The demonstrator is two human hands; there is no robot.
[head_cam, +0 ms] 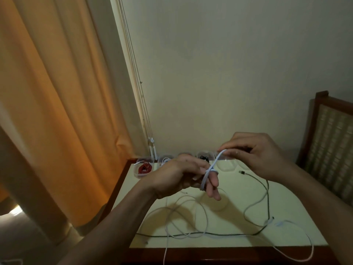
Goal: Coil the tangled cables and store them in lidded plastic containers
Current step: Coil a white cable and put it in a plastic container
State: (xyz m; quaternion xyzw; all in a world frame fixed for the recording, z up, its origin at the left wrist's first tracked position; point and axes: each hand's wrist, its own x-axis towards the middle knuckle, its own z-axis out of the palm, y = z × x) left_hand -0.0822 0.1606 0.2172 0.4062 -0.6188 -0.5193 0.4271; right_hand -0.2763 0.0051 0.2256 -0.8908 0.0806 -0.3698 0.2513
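The left hand (pixel 177 176), held above the pale wood-edged bench (pixel 286 197), grips the thin white cable (pixel 214 163), which is looped round its fingers. The right hand (pixel 254 152) pinches the same cable higher up. The cable's slack lies on the bench, crossing a dark braided cable (pixel 219 234). Clear plastic containers (pixel 142 175) line the far edge; one holds a red coil.

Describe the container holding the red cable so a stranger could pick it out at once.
Follow the orange curtain on the left down to the back left corner of the cream-topped wooden table. Small clear plastic containers line the wall there; the leftmost clear container is the only one with a red coiled cable inside, while neighbours hold white or black ones.
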